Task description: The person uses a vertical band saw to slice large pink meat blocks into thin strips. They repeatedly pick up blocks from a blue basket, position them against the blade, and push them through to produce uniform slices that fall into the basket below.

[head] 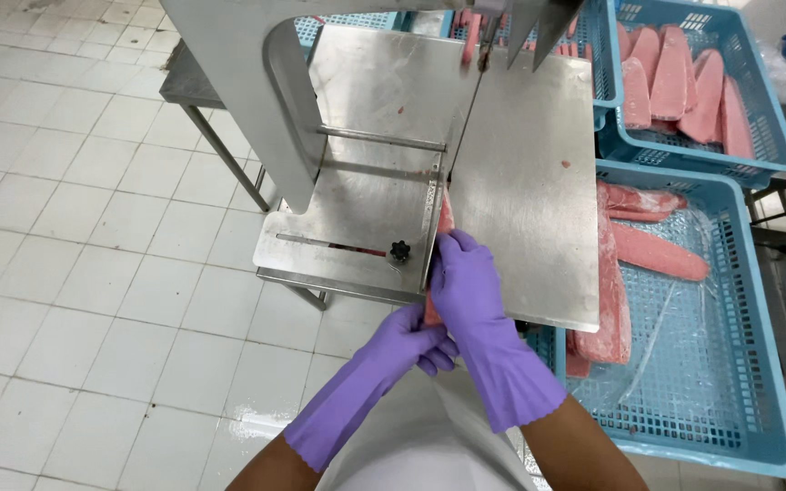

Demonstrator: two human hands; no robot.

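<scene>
So the pink slab [441, 238] is standing on edge on the steel bench [520, 182], long axis running straight away from the person, far end pointing at the blade [466, 136], near end hanging off the front edge. Right hand [468, 282] is curled snug around the slab, fingers [458, 244] pressed on its top. Left hand [409, 344] is closed around the near end from below. Both in purple gloves. More slabs sit in the blue crates [739, 400] to the right.
</scene>
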